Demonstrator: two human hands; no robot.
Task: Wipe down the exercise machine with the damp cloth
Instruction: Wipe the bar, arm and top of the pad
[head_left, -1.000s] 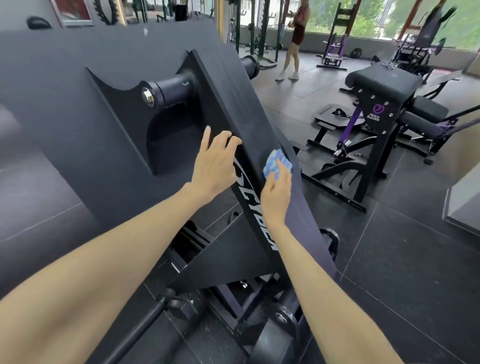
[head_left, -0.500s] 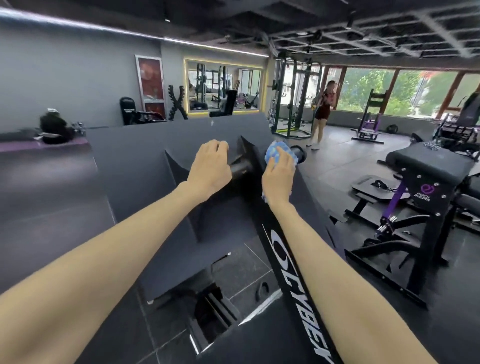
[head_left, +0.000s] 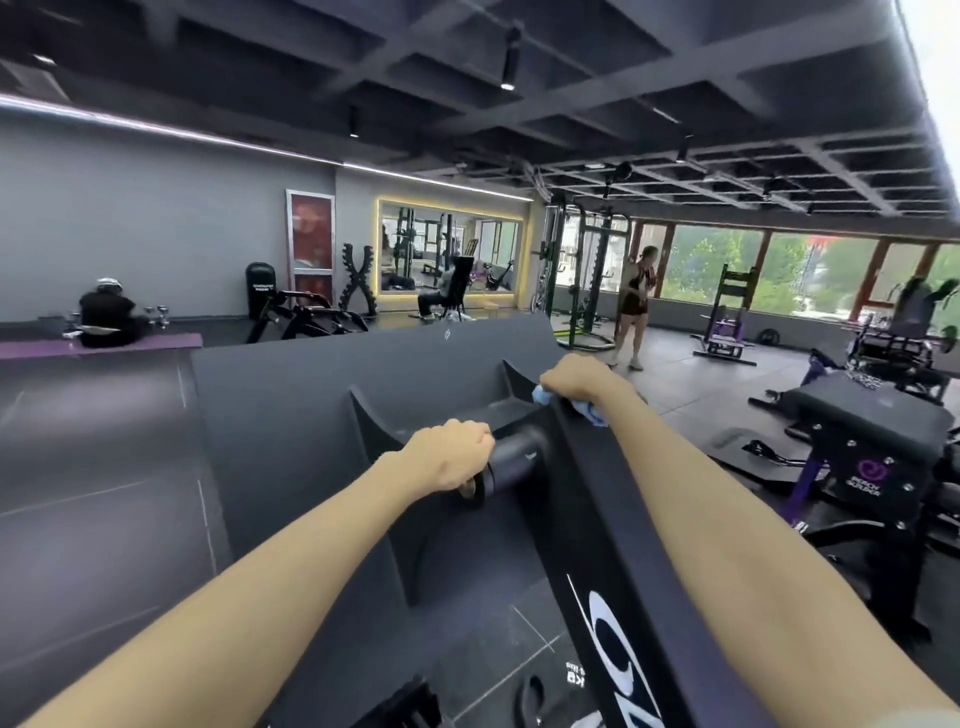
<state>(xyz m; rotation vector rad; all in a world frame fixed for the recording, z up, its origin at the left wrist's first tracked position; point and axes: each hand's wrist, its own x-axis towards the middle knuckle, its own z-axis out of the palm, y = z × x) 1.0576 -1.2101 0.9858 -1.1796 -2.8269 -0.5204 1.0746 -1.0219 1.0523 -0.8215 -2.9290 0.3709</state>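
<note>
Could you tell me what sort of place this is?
Most likely a commercial gym: a power rack stands by the windows, a padded bench sits at right, and a wall mirror reflects more machines.

machine panel (head_left: 311, 415): matt black, smooth, likely painted metal | horizontal bar (head_left: 514, 460): dark, smooth, slight sheen | cloth (head_left: 589, 410): soft blue fabric, crumpled | bench pad (head_left: 862, 421): matt black upholstery
</note>
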